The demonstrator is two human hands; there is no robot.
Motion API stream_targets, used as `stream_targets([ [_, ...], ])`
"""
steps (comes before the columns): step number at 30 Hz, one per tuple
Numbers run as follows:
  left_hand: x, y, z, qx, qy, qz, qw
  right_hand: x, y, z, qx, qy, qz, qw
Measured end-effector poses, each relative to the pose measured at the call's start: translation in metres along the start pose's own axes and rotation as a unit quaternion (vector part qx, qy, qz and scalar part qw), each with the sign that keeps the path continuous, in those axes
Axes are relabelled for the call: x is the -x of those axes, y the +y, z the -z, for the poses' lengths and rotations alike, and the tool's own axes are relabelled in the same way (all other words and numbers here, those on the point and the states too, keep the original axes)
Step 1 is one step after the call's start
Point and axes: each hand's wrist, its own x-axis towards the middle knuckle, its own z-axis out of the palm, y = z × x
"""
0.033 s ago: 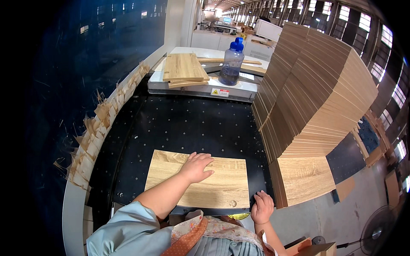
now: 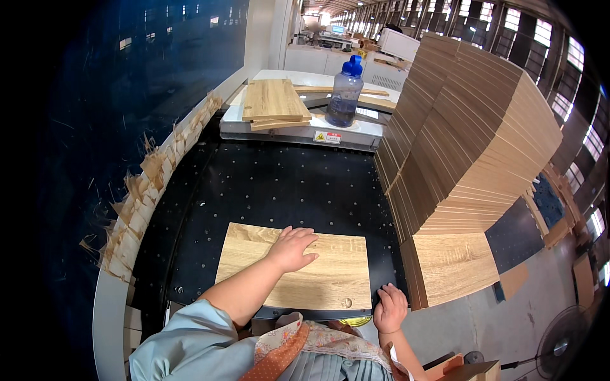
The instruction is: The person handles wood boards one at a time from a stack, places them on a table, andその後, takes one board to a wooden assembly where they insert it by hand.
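Wood-grain laminate lies under the person's left hand [image 2: 293, 247], whose fingers [image 2: 305, 237] are spread flat and released, pressing down on the upper middle of a pale oak-coloured panel [image 2: 330, 279] rather than gripping it. That panel rests flat on the near part of a black perforated counter [image 2: 279, 184], its long edge running across in front of the person, with a small round hole [image 2: 346, 303] near its lower right corner. The right hand [image 2: 389, 309] sits at that same corner, fingers curled over the near right edge of the panel where it meets the counter's rim; they look hooked onto the edge, though how firmly I cannot tell. Both forearms come up from below, the left in a light blue sleeve [image 2: 190, 336]. Just right of the panel stands a tall stack of boards [image 2: 457, 146] in the same wood finish, leaning and fanned so the edges step outward, its front face close to the right hand. Along the counter's left rim runs a curved white border [image 2: 111, 298] fringed with ragged strips of brown shavings [image 2: 146, 190]. At the far end, on a white machine surface [image 2: 356, 133], lie a few more boards [image 2: 273, 101] in a small pile, and beside them a clear water bottle with a blue cap [image 2: 345, 95].
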Motion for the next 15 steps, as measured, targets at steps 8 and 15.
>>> stream_targets([
  [8, 0.0, 0.0001, -0.0014, 0.001, 0.008, -0.004, 1.0, 0.001, 0.0012, 0.0001, 0.003, -0.001, 0.002, 1.0],
  [15, -0.0003, -0.0032, -0.0051, -0.002, 0.019, -0.015, 1.0, 0.0015, 0.0013, -0.001, 0.009, 0.0, 0.001, 1.0],
])
